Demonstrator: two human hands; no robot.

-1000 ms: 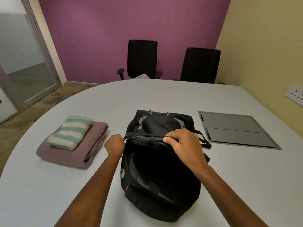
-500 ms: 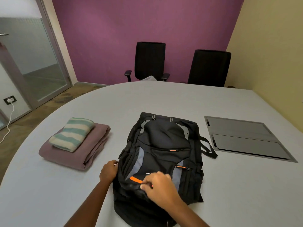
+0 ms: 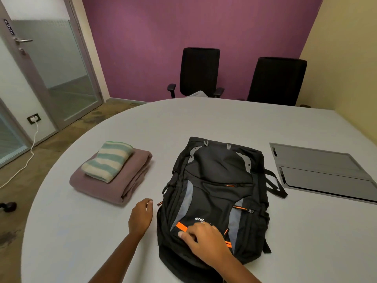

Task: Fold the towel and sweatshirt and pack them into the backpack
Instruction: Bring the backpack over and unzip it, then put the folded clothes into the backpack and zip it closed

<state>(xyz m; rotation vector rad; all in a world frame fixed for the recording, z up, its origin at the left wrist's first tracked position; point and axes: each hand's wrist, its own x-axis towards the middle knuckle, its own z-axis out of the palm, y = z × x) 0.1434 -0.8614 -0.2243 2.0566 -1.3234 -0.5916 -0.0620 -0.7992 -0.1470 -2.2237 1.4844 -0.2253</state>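
A black backpack (image 3: 220, 193) with grey and orange trim lies flat on the white table (image 3: 204, 119), its front panel facing up. My right hand (image 3: 204, 242) rests on the pack's near end beside an orange strip, fingers curled on the fabric. Just left of the pack's edge is my left hand (image 3: 140, 217), loosely curled on the table and holding nothing, close to a zipper pull. To the left, a folded teal-and-cream striped towel (image 3: 108, 160) sits on top of the folded mauve sweatshirt (image 3: 126, 184).
A grey flap panel (image 3: 322, 170) is set into the table right of the pack. Two black office chairs (image 3: 200, 72) stand at the far side. The table's curved edge runs along the left, with a glass door (image 3: 61, 68) beyond.
The pack's open mouth is now covered: my right hand drew the front panel down toward me. My left hand has come off the pack's side and sits beside it.
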